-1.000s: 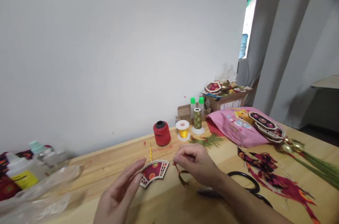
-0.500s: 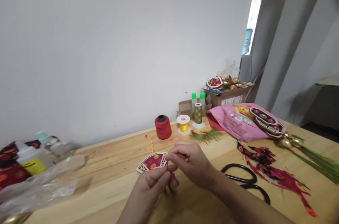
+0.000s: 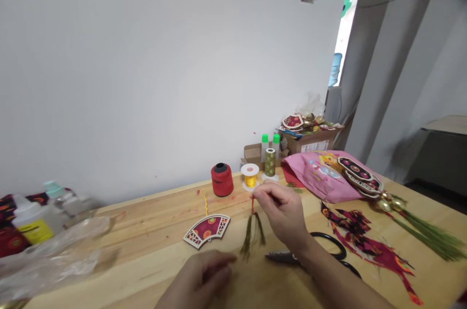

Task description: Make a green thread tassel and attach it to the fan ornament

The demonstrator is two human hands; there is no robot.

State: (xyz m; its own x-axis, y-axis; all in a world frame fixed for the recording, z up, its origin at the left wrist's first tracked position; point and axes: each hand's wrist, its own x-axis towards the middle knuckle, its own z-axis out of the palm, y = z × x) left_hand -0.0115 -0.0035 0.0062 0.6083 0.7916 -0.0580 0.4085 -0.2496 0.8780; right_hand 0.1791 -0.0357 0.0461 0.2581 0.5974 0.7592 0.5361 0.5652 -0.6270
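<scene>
My right hand (image 3: 282, 211) is closed in a pinch on a red cord from which an olive-green tassel (image 3: 251, 236) hangs above the table. My left hand (image 3: 200, 277), slightly blurred, is low in the view with thumb and fingers apart and nothing between them. Beyond the left hand a fan-shaped ornament (image 3: 208, 229), with a pale wooden frame and maroon patterned cloth, lies flat with a yellow cord loop (image 3: 206, 203) at its top. Black-handled scissors (image 3: 284, 257) lie under my right wrist, partly hidden by the forearm.
A red thread cone (image 3: 222, 180), a yellow cord spool (image 3: 250, 180) and an olive thread spool (image 3: 270, 163) stand near the wall. Cloth scraps (image 3: 375, 245), a pink bag (image 3: 321, 175) and an ornament-filled box (image 3: 310, 142) are right. Glue bottle (image 3: 36, 221) and clear plastic (image 3: 54, 270) are left.
My left hand has let go and moved down and left. My right hand has shifted right with the red cord, and the tassel hangs in full view. The fan ornament is uncovered.
</scene>
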